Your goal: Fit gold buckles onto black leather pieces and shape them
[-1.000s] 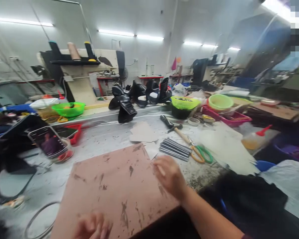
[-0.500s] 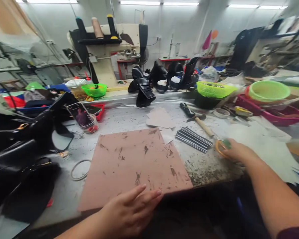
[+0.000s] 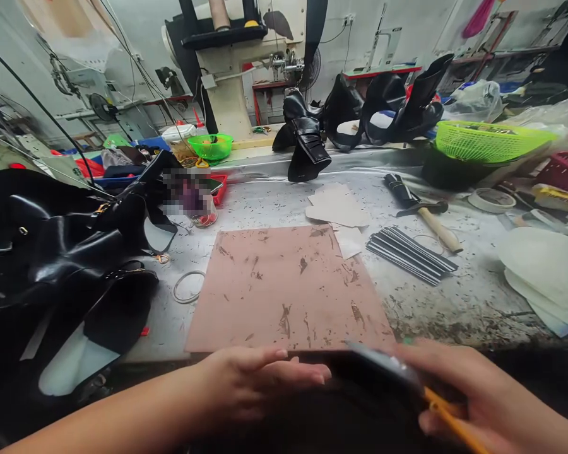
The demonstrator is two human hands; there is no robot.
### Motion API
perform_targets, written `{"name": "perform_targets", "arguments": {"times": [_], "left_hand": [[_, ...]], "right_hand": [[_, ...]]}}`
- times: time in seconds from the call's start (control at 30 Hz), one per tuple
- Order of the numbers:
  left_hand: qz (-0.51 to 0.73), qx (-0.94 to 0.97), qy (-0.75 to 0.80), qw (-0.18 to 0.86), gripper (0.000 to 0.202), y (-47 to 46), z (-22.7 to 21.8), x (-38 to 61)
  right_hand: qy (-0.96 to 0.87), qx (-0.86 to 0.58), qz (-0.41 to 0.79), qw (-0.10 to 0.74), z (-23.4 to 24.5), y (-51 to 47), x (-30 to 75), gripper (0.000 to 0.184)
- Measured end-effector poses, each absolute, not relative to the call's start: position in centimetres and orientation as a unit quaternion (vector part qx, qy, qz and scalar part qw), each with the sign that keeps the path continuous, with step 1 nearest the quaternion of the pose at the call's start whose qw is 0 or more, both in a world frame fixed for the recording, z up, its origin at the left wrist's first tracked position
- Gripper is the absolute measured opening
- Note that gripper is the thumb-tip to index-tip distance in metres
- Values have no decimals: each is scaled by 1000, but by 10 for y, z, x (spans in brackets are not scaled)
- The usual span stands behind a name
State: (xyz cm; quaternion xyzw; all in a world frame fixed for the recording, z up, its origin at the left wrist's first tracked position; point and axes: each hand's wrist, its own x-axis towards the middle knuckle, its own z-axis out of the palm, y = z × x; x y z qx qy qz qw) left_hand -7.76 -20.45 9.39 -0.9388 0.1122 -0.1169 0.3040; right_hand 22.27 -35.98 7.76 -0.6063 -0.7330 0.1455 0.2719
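My right hand [image 3: 473, 391], at the front edge of the workbench, is closed around a pair of scissors [image 3: 392, 369]. Their orange handle shows below my fingers, and the metal blades, smeared by motion, point left. My left hand [image 3: 260, 381] hovers beside the edge with its fingers stretched out and nothing in it. Just beyond both hands lies a square pinkish board [image 3: 288, 290], scuffed with dark marks. Dark strips with white lines [image 3: 409, 255] are fanned out to its right. Pale cut pieces [image 3: 336, 207] rest at its far right corner.
A hammer [image 3: 438, 230] lies behind the strips, near a roll of tape [image 3: 492, 200]. Glossy black leather pieces [image 3: 76, 252] pile up at the left, with a metal ring [image 3: 188, 287] beside them. A green basket [image 3: 492, 142] and black leather parts [image 3: 307, 135] stand at the back.
My right hand has picked up the scissors from the bench and brought them left, towards my left hand. My left hand stays open. The view has shifted.
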Motion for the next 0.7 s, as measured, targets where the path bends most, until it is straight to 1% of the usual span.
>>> {"name": "perform_targets", "arguments": {"times": [0.1, 0.27, 0.4, 0.57, 0.7], "left_hand": [[-132, -937, 106, 307, 34, -207, 92, -79], [-155, -940, 103, 284, 31, -211, 94, -81], [-157, -947, 106, 259, 28, -213, 94, -82], [-156, -948, 116, 253, 28, -212, 92, -83], [-153, -947, 119, 256, 29, -211, 91, -83]], "right_hand": [[-780, -536, 155, 284, 78, -356, 207, 42], [-797, -503, 147, 301, 69, -354, 209, 44], [-801, -490, 149, 310, 71, -354, 205, 44], [-801, -494, 136, 310, 78, -353, 200, 40], [-800, -488, 156, 312, 73, -355, 201, 43]]}}
